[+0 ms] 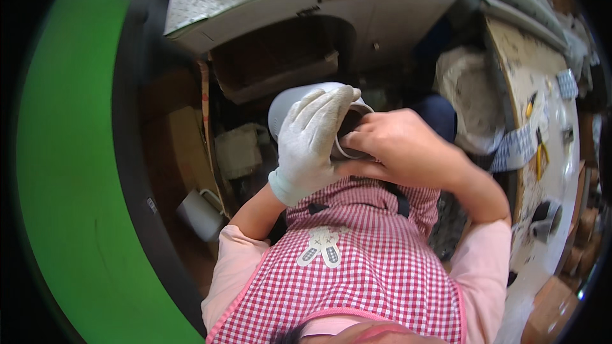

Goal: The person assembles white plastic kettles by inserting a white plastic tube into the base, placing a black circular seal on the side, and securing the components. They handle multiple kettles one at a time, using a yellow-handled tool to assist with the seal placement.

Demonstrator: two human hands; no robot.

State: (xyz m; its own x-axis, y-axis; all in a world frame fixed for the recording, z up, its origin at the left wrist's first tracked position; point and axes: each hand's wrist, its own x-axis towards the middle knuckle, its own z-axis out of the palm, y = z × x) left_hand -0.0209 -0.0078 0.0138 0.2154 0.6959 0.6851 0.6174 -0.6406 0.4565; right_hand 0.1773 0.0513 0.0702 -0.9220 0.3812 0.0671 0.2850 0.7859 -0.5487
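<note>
A light grey hollow cylinder (280, 107) lies over my lap, its dark open end turned toward my right. My left hand (311, 129), in a white knit glove, is wrapped over the top of it near that end. My bare right hand (398, 146) is closed at the open end. Its fingertips reach inside the mouth, and the thumb lies along the outside below the rim. Whether the fingertips also hold some small part inside is hidden.
A workbench (535, 57) on the right bears yellow-handled pliers (540, 160) and a grey fitting (546, 220). Below it stands a bin lined with a clear bag (472, 99). Ahead is a machine table (268, 16). A light grey cylindrical piece (201, 215) lies at the lower left.
</note>
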